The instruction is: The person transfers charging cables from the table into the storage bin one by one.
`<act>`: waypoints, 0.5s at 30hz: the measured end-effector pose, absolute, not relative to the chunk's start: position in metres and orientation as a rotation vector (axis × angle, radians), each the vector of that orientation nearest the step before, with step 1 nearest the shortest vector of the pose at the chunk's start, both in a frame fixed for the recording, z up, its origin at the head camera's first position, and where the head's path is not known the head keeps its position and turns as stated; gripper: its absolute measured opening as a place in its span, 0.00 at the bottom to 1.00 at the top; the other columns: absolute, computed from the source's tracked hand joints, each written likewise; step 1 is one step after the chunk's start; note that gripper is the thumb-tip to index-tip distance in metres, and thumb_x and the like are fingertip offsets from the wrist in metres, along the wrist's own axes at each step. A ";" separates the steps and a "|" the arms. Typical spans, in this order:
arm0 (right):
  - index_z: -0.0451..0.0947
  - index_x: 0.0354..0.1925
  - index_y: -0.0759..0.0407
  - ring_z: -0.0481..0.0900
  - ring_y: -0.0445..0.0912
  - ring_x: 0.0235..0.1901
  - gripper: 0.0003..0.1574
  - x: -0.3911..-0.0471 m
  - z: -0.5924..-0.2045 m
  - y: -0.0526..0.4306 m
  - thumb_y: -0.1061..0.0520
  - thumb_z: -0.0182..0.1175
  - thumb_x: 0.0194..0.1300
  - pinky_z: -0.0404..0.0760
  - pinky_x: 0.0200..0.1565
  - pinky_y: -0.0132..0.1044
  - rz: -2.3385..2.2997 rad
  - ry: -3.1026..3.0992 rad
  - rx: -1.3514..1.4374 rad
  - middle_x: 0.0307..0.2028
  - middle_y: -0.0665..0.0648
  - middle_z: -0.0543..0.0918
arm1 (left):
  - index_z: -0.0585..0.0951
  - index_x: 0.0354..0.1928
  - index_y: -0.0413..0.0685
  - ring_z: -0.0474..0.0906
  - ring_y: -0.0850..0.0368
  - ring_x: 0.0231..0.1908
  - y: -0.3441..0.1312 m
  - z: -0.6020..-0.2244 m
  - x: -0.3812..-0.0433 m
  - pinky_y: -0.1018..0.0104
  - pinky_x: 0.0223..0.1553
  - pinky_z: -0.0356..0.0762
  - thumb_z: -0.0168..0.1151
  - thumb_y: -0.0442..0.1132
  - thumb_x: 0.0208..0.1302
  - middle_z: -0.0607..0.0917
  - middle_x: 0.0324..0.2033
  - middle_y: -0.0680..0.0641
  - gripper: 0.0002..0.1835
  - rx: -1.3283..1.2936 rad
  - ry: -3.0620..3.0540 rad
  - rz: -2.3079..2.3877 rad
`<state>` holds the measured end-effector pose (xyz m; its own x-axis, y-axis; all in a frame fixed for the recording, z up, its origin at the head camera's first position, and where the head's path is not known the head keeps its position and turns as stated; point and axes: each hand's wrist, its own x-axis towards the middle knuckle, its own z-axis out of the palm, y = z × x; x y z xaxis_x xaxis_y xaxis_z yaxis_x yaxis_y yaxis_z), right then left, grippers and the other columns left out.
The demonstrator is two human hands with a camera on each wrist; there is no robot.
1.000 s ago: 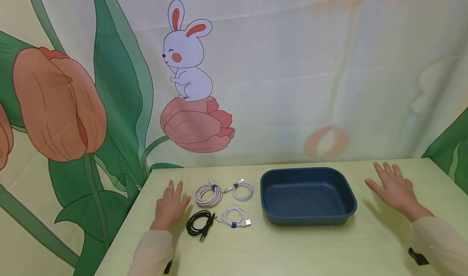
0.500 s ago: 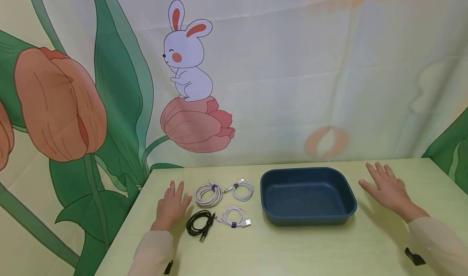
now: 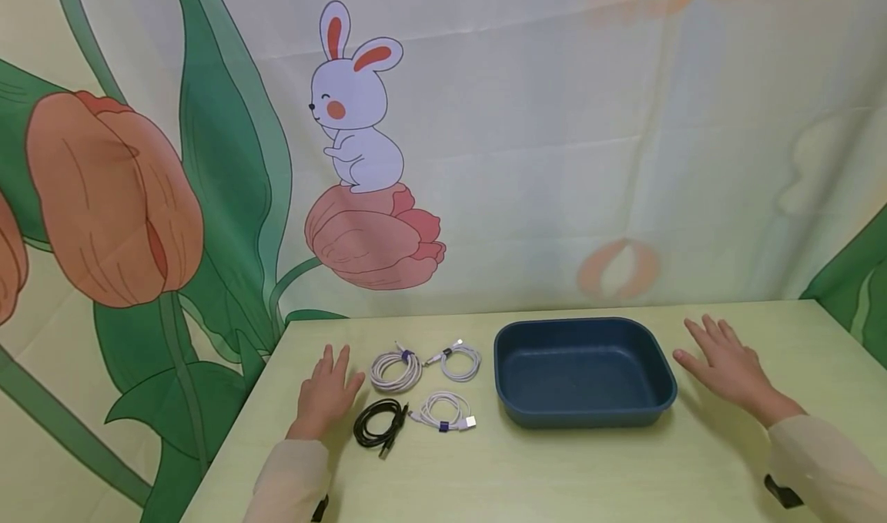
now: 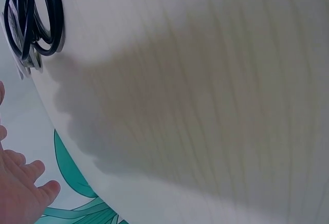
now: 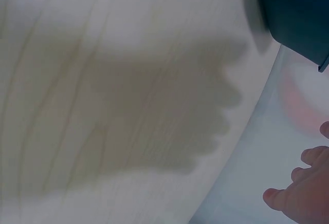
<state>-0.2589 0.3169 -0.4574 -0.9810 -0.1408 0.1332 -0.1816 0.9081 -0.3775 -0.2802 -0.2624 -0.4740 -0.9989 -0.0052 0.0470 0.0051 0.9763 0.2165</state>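
Note:
My left hand (image 3: pixel 323 392) hovers over the left side of the table, fingers spread and holding nothing. Just right of it lie several coiled cables: a thick white cable (image 3: pixel 380 383), a smaller white cable (image 3: pixel 476 369), a black cable (image 3: pixel 359 434) and a white USB cable (image 3: pixel 463 424). In the left wrist view, the black cable (image 4: pixel 59 18) shows at the upper left. Right of the cables stands a dark blue rectangular tub (image 3: pixel 585 417) with nothing inside. Beyond its right side my right hand (image 3: pixel 728 367) hangs over the table, fingers apart, also holding nothing.
The pale wood-grain table (image 3: pixel 554 477) carries the cables and the tub. Directly behind its back edge hangs a cloth (image 3: pixel 527 161) printed with tulips and a rabbit. Both hands cast shadows on the tabletop.
My right hand has moved a little left, closer to the tub. My left hand has stayed almost in place. The cables and tub have not moved.

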 end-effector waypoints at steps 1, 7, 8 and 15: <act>0.46 0.65 0.66 0.36 0.69 0.63 0.45 -0.259 -0.458 0.316 0.36 0.41 0.63 0.45 0.47 0.73 0.607 -2.969 0.253 0.63 0.76 0.44 | 0.51 0.66 0.41 0.51 0.34 0.62 -0.262 -0.474 -0.280 0.36 0.52 0.57 0.42 0.52 0.64 0.48 0.65 0.30 0.34 -0.002 -3.075 -0.341; 0.49 0.64 0.67 0.38 0.70 0.62 0.45 -0.258 -0.457 0.313 0.37 0.42 0.63 0.47 0.47 0.72 0.622 -2.972 0.259 0.63 0.77 0.45 | 0.51 0.66 0.41 0.50 0.35 0.63 -0.262 -0.475 -0.280 0.36 0.52 0.56 0.43 0.52 0.64 0.47 0.65 0.31 0.34 -0.009 -3.081 -0.359; 0.49 0.64 0.67 0.39 0.70 0.62 0.45 -0.258 -0.457 0.313 0.37 0.43 0.63 0.48 0.46 0.72 0.622 -2.974 0.260 0.63 0.77 0.45 | 0.51 0.66 0.42 0.50 0.35 0.63 -0.262 -0.475 -0.280 0.36 0.52 0.56 0.43 0.52 0.64 0.47 0.65 0.31 0.34 -0.009 -3.082 -0.360; 0.49 0.64 0.67 0.42 0.71 0.61 0.45 -0.258 -0.458 0.310 0.37 0.43 0.63 0.48 0.47 0.73 0.651 -2.989 0.260 0.63 0.77 0.45 | 0.51 0.66 0.42 0.50 0.35 0.63 -0.262 -0.477 -0.280 0.36 0.52 0.56 0.43 0.52 0.64 0.47 0.65 0.31 0.34 -0.007 -3.085 -0.364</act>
<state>-0.2582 0.3102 -0.4580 -0.9831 -0.1492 0.1056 -0.1796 0.8958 -0.4065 -0.2803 -0.2619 -0.4772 -0.9994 0.0002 0.0352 0.0084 0.9725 0.2329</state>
